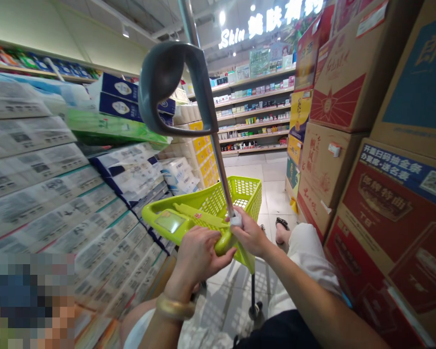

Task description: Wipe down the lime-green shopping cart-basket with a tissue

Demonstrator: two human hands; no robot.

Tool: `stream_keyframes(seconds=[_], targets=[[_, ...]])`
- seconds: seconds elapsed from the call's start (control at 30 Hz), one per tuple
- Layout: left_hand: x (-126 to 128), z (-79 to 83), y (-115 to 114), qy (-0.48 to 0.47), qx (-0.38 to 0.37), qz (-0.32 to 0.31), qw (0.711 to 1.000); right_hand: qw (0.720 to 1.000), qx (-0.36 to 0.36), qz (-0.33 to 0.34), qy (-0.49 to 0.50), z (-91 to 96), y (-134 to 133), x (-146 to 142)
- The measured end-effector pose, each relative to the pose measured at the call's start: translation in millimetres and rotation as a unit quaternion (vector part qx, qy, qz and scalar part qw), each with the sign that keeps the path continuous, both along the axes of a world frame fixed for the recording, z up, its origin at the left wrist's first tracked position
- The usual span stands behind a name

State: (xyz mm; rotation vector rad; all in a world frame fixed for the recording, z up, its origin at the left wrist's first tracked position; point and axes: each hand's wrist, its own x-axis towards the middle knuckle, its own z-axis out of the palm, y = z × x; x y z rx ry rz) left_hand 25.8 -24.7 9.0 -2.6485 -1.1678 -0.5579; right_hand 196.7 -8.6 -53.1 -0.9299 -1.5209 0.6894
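Note:
A lime-green plastic shopping basket (210, 203) on wheels stands in the aisle in front of me. My left hand (198, 254) is closed around its green rim on the near side. My right hand (249, 235) grips the foot of the metal pull rod (221, 169), where a white collar joins it to the basket. The rod rises towards the camera and ends in a grey loop handle (170, 87). The basket looks empty through its mesh.
Stacked packs of tissue and paper rolls (58, 194) fill the left side. Tall piles of brown and red cartons (366, 145) line the right. A tiled aisle (265, 179) runs ahead to shelves of skin-care goods (254, 111). My sandalled foot (281, 228) shows beside the basket.

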Motion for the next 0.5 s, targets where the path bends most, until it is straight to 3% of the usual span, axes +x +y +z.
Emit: stream_keyframes(seconds=[0.1, 0.2, 0.33, 0.5], targets=[[-10, 1.5, 0, -0.005, -0.014, -0.013, 1.000, 1.000, -0.004, -0.004, -0.021, 0.9, 2, 3], [-21, 2.6, 1, -0.005, -0.030, -0.021, 0.999, 0.997, -0.027, -0.054, -0.045, -3.2, 8, 5], [-31, 5.1, 2, -0.002, -0.039, -0.032, 0.999, 0.983, -0.011, -0.099, -0.154, -10.6, 10, 4], [-41, 15.4, 2, 0.038, -0.049, -0.021, 0.998, 0.967, 0.047, -0.047, -0.246, -2.4, 2, 4]])
